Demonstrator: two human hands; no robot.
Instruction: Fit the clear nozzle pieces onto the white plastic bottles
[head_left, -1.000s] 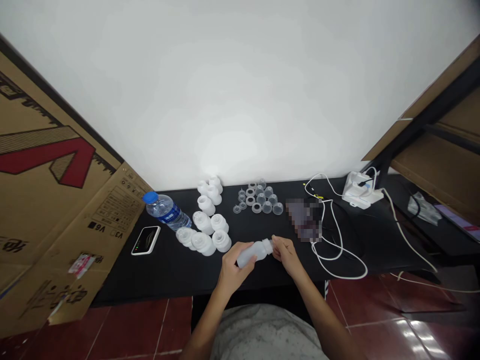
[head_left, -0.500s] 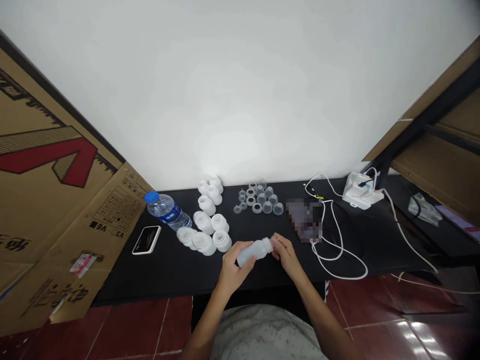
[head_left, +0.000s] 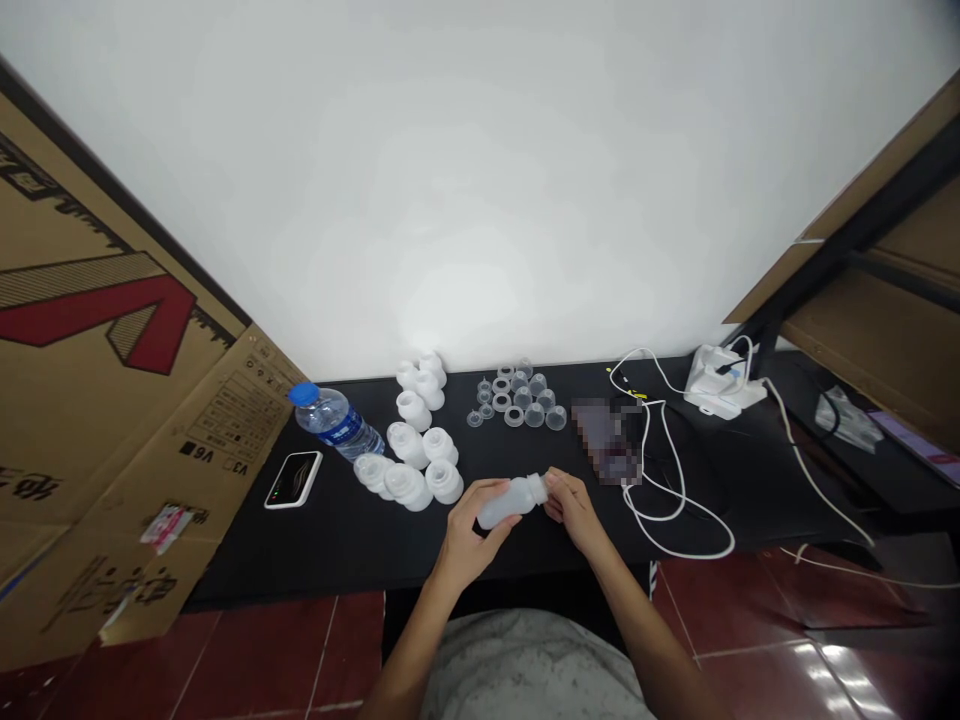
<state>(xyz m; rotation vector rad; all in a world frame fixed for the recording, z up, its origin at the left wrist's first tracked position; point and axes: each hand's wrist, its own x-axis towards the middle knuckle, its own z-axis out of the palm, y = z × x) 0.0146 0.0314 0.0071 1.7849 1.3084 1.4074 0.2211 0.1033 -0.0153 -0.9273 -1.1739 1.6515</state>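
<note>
Left hand (head_left: 469, 527) was wrapped around the body of a frosted white plastic bottle (head_left: 510, 502), fingers curled over the top of it. Right hand (head_left: 574, 512) was at the neck end, fingers pressed together, fingertips (head_left: 553, 481) pinching at the neck (head_left: 535, 488). Could not tell if a cap was on, the fingers covered too much.

Main change: over the last half second the bottle shifted slightly toward the right hand and sat closer to level. Both hands kept hold, no release, no big arm move. So the bottle stayed in a two-handed grip, body in one hand and neck in the other.

Bottle location: in the air in front of the person, over the near part of a black table (head_left: 315, 550). Could not tell how far above the surface.

Nearest left of it: a cluster of frosted white funnel-shaped plastic parts (head_left: 411, 470). Beyond it: rows of small clear plastic cups and rings (head_left: 519, 398). Further left: a water bottle with a blue cap (head_left: 330, 422), lying on its side. To the right: a pixelated patch (head_left: 606, 440) and a loose white cable (head_left: 660, 510), neither touched
</note>
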